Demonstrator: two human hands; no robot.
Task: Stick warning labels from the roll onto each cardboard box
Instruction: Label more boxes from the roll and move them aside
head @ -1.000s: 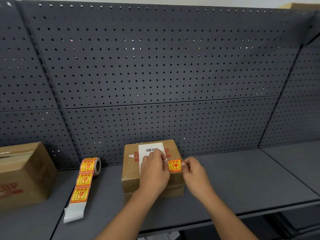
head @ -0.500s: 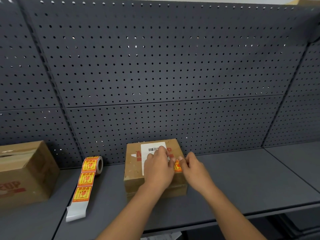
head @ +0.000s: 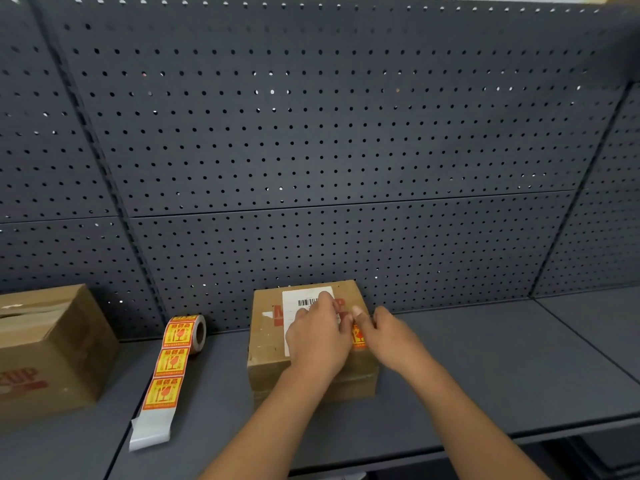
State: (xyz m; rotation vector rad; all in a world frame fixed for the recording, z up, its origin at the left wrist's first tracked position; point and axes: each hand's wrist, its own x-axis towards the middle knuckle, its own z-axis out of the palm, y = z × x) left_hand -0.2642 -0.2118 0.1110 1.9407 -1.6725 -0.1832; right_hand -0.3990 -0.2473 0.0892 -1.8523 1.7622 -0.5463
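At lower centre, pressing warning label [head: 358, 337] onto cardboard box [head: 267, 344] top with near-straight fingers of left hand [head: 318, 339] and right hand [head: 393, 337], label peeking between them, nothing gripped.

Red "UP" on left box [head: 52, 348]; barcode on a white shipping label [head: 298, 295]

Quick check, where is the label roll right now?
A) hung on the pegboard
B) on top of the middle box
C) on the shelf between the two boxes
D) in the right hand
C: the label roll stands on the shelf between the left box and the middle box, its strip trailing forward.
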